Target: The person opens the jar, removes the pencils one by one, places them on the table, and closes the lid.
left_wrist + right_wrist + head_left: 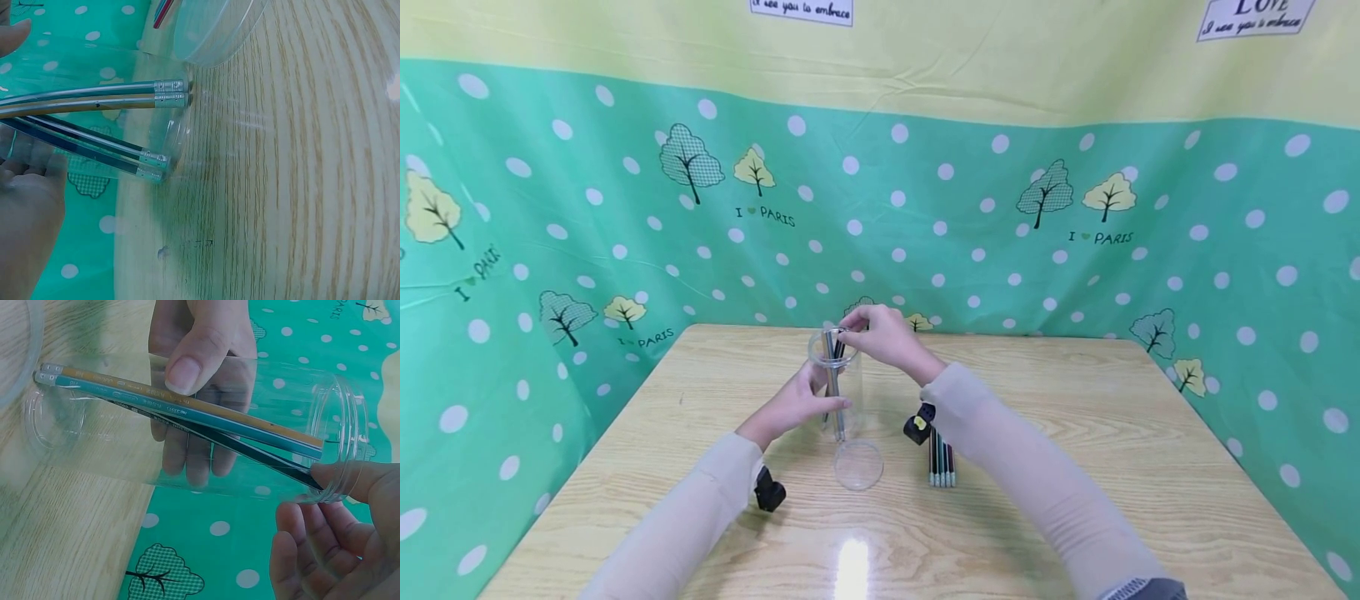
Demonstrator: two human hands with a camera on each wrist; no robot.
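My left hand (pixel 801 404) grips a clear plastic jar (pixel 206 462) round its side, thumb in front and fingers behind. Inside the jar, a yellow pencil (pixel 250 420) and a teal pencil (pixel 237 428) lie side by side, their metal-banded ends at the bottom. Two black pencils (pixel 81 139) slant across beside them, also banded end down. At the jar's mouth my right hand (pixel 883 337) pinches the upper ends of the black pencils, its thumb tip overlapping them just within the rim. Its other fingers curl loosely outside the jar.
A round clear lid (pixel 859 465) lies on the wooden table (pixel 1037 400) in front of the jar. To its right is a row of several dark pencils (pixel 942 462), partly under my right forearm. A green dotted cloth (pixel 925 217) hangs behind the table.
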